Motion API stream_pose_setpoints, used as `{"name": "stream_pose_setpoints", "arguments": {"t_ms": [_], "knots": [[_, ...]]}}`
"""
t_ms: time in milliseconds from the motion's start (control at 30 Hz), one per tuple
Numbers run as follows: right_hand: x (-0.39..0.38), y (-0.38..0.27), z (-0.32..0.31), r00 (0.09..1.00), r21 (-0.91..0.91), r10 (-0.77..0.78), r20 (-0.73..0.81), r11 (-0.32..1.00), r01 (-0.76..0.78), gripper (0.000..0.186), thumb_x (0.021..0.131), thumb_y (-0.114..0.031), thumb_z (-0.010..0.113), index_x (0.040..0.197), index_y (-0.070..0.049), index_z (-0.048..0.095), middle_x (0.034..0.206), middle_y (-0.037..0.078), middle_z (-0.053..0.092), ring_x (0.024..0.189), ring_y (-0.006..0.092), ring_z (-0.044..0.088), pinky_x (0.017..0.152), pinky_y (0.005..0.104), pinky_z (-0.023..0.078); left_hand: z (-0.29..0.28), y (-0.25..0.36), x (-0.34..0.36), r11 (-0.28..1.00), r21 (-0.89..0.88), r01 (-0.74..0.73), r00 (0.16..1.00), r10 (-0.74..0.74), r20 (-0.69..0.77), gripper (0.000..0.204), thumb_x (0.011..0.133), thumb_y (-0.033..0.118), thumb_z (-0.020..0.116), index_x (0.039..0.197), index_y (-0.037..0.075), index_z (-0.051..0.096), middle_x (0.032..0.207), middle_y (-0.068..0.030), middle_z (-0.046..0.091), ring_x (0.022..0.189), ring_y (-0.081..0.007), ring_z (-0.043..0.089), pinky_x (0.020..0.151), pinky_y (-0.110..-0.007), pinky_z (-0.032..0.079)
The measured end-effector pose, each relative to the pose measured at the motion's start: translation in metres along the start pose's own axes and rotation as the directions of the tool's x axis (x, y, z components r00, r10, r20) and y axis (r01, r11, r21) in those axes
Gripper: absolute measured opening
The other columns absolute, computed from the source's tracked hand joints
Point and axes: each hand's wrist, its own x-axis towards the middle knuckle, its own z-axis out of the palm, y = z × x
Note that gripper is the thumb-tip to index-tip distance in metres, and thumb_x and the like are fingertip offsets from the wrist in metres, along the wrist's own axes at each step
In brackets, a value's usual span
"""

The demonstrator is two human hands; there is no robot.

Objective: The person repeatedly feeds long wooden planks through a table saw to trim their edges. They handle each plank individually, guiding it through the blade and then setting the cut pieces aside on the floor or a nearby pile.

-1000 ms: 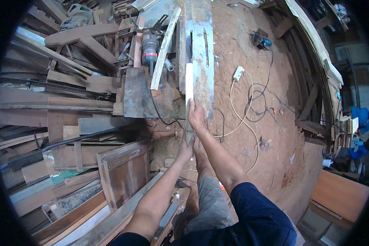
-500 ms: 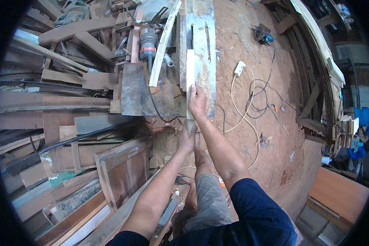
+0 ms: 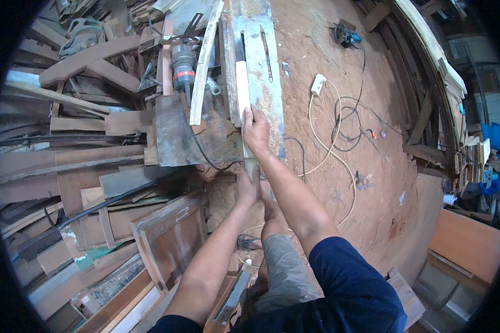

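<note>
A pale wooden strip (image 3: 243, 83) lies lengthwise on a worn metal work table (image 3: 175, 139), along a wooden guide (image 3: 229, 83) on its left. Its far end lies at a narrow dark slot (image 3: 242, 44) in the metal top. My right hand (image 3: 256, 132) is closed over the strip near the table's front, thumb on top. Behind it, just off the table's near edge, my left hand (image 3: 248, 187) grips the strip's near end; its fingers are partly hidden. Sawdust is scattered over the metal to the right of the strip.
Left of the guide lie a power tool with a red band (image 3: 183, 69) and a loose wooden stick (image 3: 206, 64). Wood offcuts (image 3: 94, 122) crowd the left side. On the dirt floor, a white power strip (image 3: 318, 84), looping cords and a blue-green power tool (image 3: 346, 36) lie to the right.
The view has shifted, so the table appears farther left. Both hands keep their hold on the wooden strip, which has barely moved relative to the slot.
</note>
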Motion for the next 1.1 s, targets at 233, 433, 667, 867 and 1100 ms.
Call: {"name": "stream_pose_setpoints", "arguments": {"t_ms": [233,433,667,867,1100], "knots": [[0.010,0.000,0.004,0.998,0.009,-0.023,-0.050,1.000,0.024,0.043,0.102,-0.031,0.052,0.124,0.004,0.065,0.118,0.026,0.065,0.113,0.0399,0.063,0.099,0.0424,0.047,-0.001,0.017,0.007,0.994,0.110,-0.026,0.998,0.032,-0.058,0.075,0.097,0.042,0.055,0.147,-0.007,0.030,0.141,-0.0348,0.046,0.128,-0.0479,0.049,0.104,-0.050,0.042],[0.020,-0.007,0.005,0.999,0.027,-0.026,-0.029,0.999,0.026,0.046,0.101,-0.029,0.054,0.125,0.009,0.062,0.116,0.032,0.064,0.112,0.0455,0.061,0.100,0.0458,0.046,-0.007,0.041,0.053,0.919,0.277,-0.280,0.906,0.349,-0.241,0.088,0.097,0.016,0.058,0.156,-0.005,-0.004,0.162,-0.0307,0.004,0.150,-0.0439,0.016,0.123,-0.046,0.021],[0.030,-0.018,0.003,1.000,0.035,-0.016,-0.019,0.999,0.017,0.046,0.100,-0.029,0.054,0.125,0.009,0.062,0.114,0.030,0.065,0.110,0.0438,0.062,0.099,0.0458,0.047,-0.002,0.058,0.078,0.896,0.356,-0.266,0.880,0.377,-0.289,0.091,0.097,0.020,0.058,0.157,-0.001,-0.007,0.164,-0.0268,-0.009,0.153,-0.0424,0.002,0.124,-0.050,0.012],[0.053,-0.023,-0.005,0.999,-0.027,-0.002,0.037,1.000,0.003,0.042,0.100,-0.025,0.054,0.128,0.006,0.061,0.119,0.028,0.063,0.112,0.0430,0.060,0.101,0.0460,0.045,-0.004,0.073,0.082,0.826,0.506,-0.248,0.873,0.417,-0.253,0.090,0.095,0.034,0.060,0.160,0.008,0.004,0.166,-0.0222,-0.003,0.154,-0.0395,0.002,0.123,-0.054,0.008],[0.051,-0.106,0.083,0.885,-0.087,0.047,0.462,0.996,-0.008,0.076,0.086,-0.012,0.069,0.149,0.003,0.029,0.127,0.037,0.053,0.112,0.0478,0.060,0.098,0.0505,0.050,-0.016,0.085,0.075,0.821,0.409,-0.399,0.835,0.510,-0.209,0.082,0.094,0.029,0.060,0.160,0.007,0.016,0.163,-0.0313,-0.002,0.150,-0.0479,0.005,0.121,-0.056,0.009]]}}
